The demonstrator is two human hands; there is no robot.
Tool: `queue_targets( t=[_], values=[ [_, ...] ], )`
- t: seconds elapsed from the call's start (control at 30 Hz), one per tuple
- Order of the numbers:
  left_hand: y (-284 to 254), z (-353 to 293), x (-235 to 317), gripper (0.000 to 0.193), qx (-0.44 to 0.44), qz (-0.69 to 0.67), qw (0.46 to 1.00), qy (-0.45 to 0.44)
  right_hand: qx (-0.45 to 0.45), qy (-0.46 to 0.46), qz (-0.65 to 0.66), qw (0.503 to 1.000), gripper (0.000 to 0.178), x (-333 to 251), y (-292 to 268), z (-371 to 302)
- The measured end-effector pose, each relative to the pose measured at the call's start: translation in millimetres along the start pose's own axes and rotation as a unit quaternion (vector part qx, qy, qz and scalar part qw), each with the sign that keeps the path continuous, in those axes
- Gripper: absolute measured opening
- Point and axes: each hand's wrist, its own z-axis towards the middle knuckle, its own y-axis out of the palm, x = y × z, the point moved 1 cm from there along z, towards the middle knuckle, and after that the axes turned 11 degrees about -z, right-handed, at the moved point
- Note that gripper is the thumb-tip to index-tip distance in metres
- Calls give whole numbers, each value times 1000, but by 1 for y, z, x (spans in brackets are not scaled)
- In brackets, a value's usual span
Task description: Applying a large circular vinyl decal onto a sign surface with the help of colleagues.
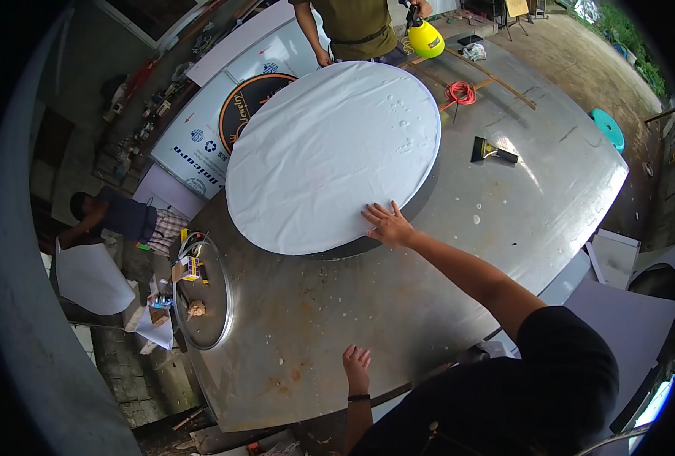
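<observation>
We list one white round disc [330, 163], its covering wrinkled, toward the far side of the metal table [428, 304]; right hand [387, 226], fingers spread, lying flat on its near edge; left hand [357, 363], well apart from the right, fingers loosely curled around nothing we can see, over the near part of the table. Right of the disc we count a black-handled scraper [497, 151], a coil of red cord [460, 93] and wooden strips [495, 78]. Across the disc stands a co-worker [356, 26] with a yellow sprayer [425, 39], blocking that side. Left, a metal hoop [229, 308] surrounds a small box [190, 268] and a brown lump [196, 308]. Open room runs from the disc to the table's near edge, and along its right side. The disc partly covers a dark round sign [246, 106]; its underside is hidden. The co-worker's head is cut off; clutter in the left background is too dim to sort.
</observation>
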Motion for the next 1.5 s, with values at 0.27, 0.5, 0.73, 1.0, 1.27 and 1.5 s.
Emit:
queue_targets(
  t=[0.27, 0.5, 0.73, 1.0, 1.27, 1.5],
  values=[
    [10, -29, -47, 40, 75, 33, 997, 15, 70, 140, 223, 962, 44, 63, -44, -95],
    [37, -40, -54, 39, 104, -16, 994, 33, 126, 249, 303, 911, 32, 185, -48, -191],
    [61, -35, -73, 40, 97, 14, 995, 10, 199, 333, 363, 848, 29, 223, -45, -262],
    [87, -30, -73, 35, 65, -3, 997, 27, 138, 290, 306, 896, 22, 198, -61, -268],
    [92, -18, -63, 37, 53, 24, 998, 37, 127, 300, 286, 901, 23, 206, -59, -269],
    [69, -21, -78, 32, 105, -2, 994, 19, 39, 318, 241, 916, 22, 210, -35, -283]
  ],
)
